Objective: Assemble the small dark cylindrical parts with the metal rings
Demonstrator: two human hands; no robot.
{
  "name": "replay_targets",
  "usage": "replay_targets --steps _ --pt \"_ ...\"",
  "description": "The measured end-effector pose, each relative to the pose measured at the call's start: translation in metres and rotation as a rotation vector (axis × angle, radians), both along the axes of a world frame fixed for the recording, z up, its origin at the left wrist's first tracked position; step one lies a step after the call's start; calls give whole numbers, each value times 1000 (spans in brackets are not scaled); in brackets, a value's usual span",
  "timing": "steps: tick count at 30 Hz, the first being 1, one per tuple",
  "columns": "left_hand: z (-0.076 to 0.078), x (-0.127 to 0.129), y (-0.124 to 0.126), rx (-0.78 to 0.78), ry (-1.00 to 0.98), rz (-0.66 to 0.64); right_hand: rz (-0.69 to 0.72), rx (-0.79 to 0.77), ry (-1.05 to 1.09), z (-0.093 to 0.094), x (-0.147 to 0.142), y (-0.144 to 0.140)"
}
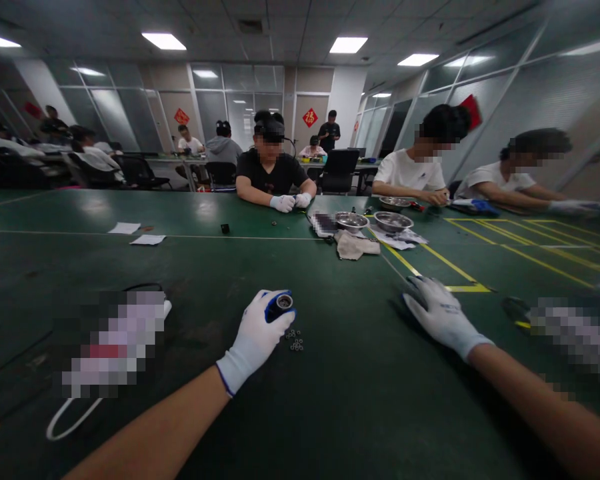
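Note:
My left hand (260, 327), in a white glove with blue palm, is closed round a short dark cylinder with a silvery rim (284, 303). Its round end faces up, and something brownish shows inside that I cannot make out. On the green table, just right of and below that hand, lies a small cluster of metal rings that look like nuts (296, 343). My right hand (439, 312), gloved the same way, is stretched out to the right over the table with its fingers apart, holding nothing. Whether it touches the tabletop I cannot tell.
Metal bowls (393, 222) stand on papers across the table, beside a beige cloth (356, 245). Yellow tape (467, 289) marks the right side. White paper slips (149, 240) and a small black block (225, 228) lie further left. Co-workers sit opposite, one wearing white gloves (283, 203).

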State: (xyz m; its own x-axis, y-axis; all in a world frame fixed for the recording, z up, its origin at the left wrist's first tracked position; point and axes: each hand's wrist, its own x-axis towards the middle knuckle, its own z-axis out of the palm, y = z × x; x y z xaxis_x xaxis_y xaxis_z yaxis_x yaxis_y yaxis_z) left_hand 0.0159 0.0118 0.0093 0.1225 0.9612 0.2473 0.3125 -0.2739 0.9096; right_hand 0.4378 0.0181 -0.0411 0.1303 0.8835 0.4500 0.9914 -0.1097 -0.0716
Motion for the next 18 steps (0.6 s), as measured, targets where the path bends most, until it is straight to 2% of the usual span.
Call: replay_targets --steps 3,6,9,13,15,18 --pt "-1 0 3 -12 -7 11 239 -20 70 3 -51 -8" --pt "-3 -2 7 -10 -19 13 474 -82 143 11 -114 -17" --pt "-7 -4 10 12 -51 26 633 -105 212 21 -178 -20" --pt "-13 -5 13 -2 -106 36 686 -101 321 28 -240 -7" --pt "-15 -6 13 6 -115 37 698 -89 348 27 -255 2" --pt "-15 -6 12 57 -128 70 722 -51 375 24 -261 13"
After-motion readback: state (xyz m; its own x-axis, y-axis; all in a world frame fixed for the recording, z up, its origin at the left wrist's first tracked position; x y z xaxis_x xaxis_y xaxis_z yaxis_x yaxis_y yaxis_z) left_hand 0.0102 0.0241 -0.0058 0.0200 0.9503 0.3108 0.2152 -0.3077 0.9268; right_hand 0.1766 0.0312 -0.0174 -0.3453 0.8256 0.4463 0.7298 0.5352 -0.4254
